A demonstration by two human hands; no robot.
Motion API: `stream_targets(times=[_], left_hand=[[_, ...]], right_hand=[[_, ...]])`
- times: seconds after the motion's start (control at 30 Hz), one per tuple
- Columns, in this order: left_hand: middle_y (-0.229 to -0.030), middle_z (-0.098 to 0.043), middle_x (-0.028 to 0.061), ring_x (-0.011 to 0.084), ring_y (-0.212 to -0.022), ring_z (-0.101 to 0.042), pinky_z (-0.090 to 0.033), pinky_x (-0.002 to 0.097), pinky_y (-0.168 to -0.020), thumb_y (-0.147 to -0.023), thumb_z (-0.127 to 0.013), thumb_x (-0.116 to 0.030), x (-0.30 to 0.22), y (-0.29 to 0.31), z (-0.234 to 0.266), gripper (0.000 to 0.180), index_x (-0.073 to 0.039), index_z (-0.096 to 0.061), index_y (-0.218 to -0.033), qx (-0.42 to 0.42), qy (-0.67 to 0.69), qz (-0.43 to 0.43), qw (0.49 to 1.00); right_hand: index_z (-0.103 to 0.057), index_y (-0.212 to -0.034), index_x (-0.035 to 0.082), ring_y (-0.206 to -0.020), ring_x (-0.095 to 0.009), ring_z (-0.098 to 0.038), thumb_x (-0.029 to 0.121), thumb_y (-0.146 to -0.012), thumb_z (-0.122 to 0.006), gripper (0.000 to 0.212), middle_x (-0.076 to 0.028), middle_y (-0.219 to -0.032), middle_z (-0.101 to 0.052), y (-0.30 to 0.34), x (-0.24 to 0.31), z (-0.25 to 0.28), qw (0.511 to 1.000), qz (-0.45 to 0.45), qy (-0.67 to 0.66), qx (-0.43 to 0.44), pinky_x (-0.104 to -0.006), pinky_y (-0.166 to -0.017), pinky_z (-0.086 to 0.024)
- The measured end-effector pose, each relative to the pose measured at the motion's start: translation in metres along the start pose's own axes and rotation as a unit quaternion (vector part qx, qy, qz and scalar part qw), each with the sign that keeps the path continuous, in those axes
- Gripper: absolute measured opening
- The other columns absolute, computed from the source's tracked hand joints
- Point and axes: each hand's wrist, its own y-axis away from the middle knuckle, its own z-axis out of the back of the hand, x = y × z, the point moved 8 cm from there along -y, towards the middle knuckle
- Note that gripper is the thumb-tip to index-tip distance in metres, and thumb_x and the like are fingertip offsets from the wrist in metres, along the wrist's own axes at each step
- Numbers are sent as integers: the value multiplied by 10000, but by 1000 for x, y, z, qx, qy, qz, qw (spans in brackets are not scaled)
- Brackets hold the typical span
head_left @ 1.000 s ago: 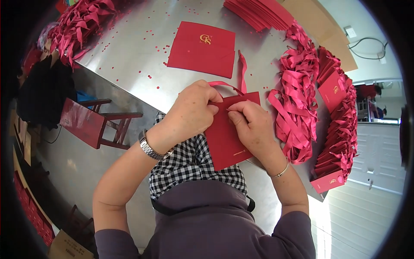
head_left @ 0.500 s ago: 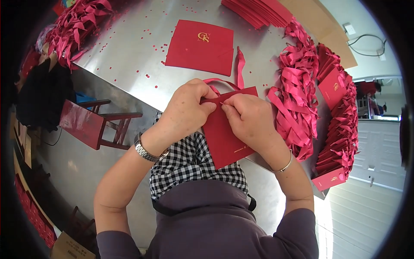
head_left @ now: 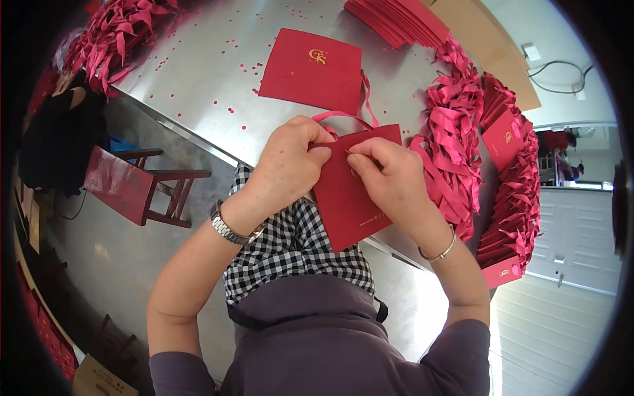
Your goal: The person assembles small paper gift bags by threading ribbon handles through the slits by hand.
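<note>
Carefully, a red bag (head_left: 350,204) is held at a slant across the near edge of the steel surface (head_left: 205,79), its bottom corner hung out over checked cloth (head_left: 261,267). By the left hand (head_left: 294,155) its upper left corner is gripped, thumb and forefinger pinched on the paper, the other fingers curled. By the right hand (head_left: 389,178) a second pinch is formed just over the bag's face; thumb and forefinger are pressed together, but whether a bit of ribbon is caught at the tips cannot be told.

A pink ribbon (head_left: 340,113) is looped above the bag's top edge. Another length is seen running to the right side of a second bag (head_left: 310,69), laid flat in from the near edge; which bag it belongs to cannot be told.

For a clean result, the top edge is probably best steadied by the left pinch alone, close to the spot being worked, so that the paper is neither bent nor torn. By the right fingertips only a short, straight pull should be needed, with the loop left slack and untwisted. Creases may be invited if the panel is squeezed. The overhanging corner might be better supported, and the loop cleared of the second bag, lest it be dragged. Toward the right edge, a ribbon pile (head_left: 456,145) is heaped.
</note>
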Motion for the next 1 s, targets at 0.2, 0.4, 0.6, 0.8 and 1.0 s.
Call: stream_targets(times=[0.2, 0.4, 0.6, 0.8, 1.0], left_hand=[[-986, -592, 56, 130, -857, -574, -473, 273, -790, -884, -585, 0, 5, -2, 0, 88, 55, -621, -943, 38, 39, 68, 996], [-1000, -572, 27, 114, -882, -563, -463, 257, -810, -892, -574, 11, 10, -2, -1, 87, 51, -622, -953, 61, 98, 93, 989], [-1018, -568, 13, 102, -890, -557, -461, 245, -817, -899, -550, 24, 12, -1, 0, 104, 50, -626, -965, 78, 126, 107, 983], [-1022, -571, 26, 107, -891, -561, -465, 254, -809, -886, -545, 26, 7, -1, 2, 124, 66, -622, -974, 79, 119, 79, 987], [-1016, -587, 64, 136, -901, -578, -475, 273, -807, -834, -586, 45, 5, 0, 3, 143, 58, -615, -974, 50, 2, 3, 999]], right_hand=[[-646, -818, 30, -705, -289, -641, 110, -806, -703, 99, -111, -740, -649, 5, 14, 4, 998, 38, 29, -29, -390, -637, -509], [-643, -788, 38, -696, -293, -642, 123, -802, -708, 109, -106, -728, -651, -3, 21, 1, 998, 25, 58, -21, -403, -633, -507], [-649, -743, 37, -664, -305, -648, 152, -792, -710, 139, -124, -707, -650, -10, 10, -5, 999, -45, 18, 17, -417, -605, -509], [-652, -713, 23, -630, -316, -648, 146, -793, -692, 151, -139, -678, -647, -18, 15, -9, 997, -19, 69, 37, -420, -585, -513], [-676, -749, 5, -625, -312, -659, 135, -796, -675, 137, -162, -683, -662, -24, -5, -16, 970, -201, -57, 121, -414, -580, -519]])
